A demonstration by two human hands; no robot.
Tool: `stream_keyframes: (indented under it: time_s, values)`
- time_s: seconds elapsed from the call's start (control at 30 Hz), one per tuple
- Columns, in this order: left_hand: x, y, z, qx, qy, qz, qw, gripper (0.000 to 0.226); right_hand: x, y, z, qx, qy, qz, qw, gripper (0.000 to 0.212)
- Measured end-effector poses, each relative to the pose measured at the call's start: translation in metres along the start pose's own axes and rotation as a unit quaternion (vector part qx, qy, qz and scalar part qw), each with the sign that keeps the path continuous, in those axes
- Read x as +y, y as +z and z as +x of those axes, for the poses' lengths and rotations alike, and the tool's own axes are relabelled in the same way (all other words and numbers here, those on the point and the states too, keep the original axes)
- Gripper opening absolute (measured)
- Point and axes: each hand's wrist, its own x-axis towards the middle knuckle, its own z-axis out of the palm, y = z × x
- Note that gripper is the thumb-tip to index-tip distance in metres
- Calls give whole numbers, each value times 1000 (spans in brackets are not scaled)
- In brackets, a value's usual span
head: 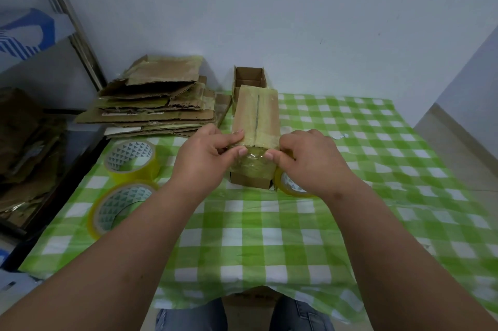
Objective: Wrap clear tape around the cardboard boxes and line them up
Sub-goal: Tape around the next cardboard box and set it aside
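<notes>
A long cardboard box (256,115) lies on the green checked tablecloth (269,236), pointing away from me, with clear tape over its top seam and its near end. My left hand (204,158) grips the box's near left corner, thumb pressing on the tape. My right hand (310,161) holds a yellowish tape roll (289,186) against the box's right side, and its fingertips pinch the tape at the near edge. An open-topped cardboard box (249,78) stands behind the long one.
Two more tape rolls, one (132,161) and another (118,206), lie left of my left arm. A pile of flattened cardboard (159,99) sits at the table's back left. A wall stands behind. A cardboard box (250,303) rests between my knees.
</notes>
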Motion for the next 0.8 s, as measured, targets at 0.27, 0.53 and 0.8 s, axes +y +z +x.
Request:
stream_keyframes:
  time_s: [0.27,0.53,0.8]
  values:
    - [-2,-4,-3,-20,-5,-24,999,35,13,-15,-10,-44,43,123,991,31]
    - [1,-1,-4,5,-38,-68,997,31,9,-27,-22,-75,143,178,971,59]
    - [20,-17,17,-65,-161,-84,981,34,-8,-16,-38,-80,124,428,892,50]
